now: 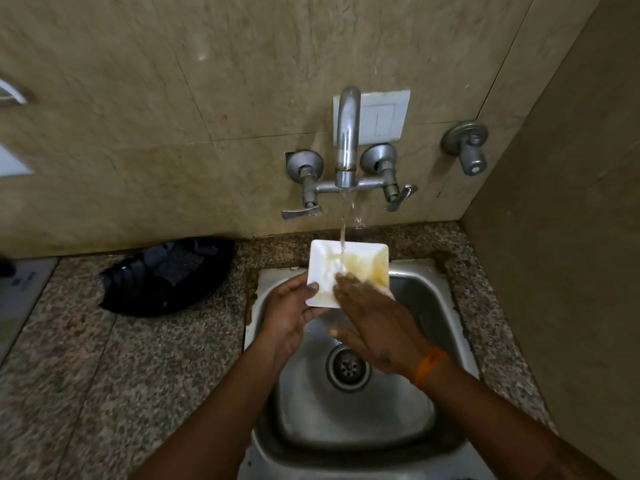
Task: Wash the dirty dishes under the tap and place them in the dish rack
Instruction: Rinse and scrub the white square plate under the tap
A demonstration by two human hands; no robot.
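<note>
A white square plate smeared with yellow residue is held over the steel sink, right under the running tap. Water falls onto the plate's middle. My left hand grips the plate's near left edge, thumb on top and fingers underneath. My right hand lies flat with straight fingers, its fingertips rubbing the plate's wet surface. An orange band sits on my right wrist.
A black dish lies on the granite counter left of the sink, against the wall. Two tap levers flank the spout; a separate valve sticks out at the right. The drain is below my hands.
</note>
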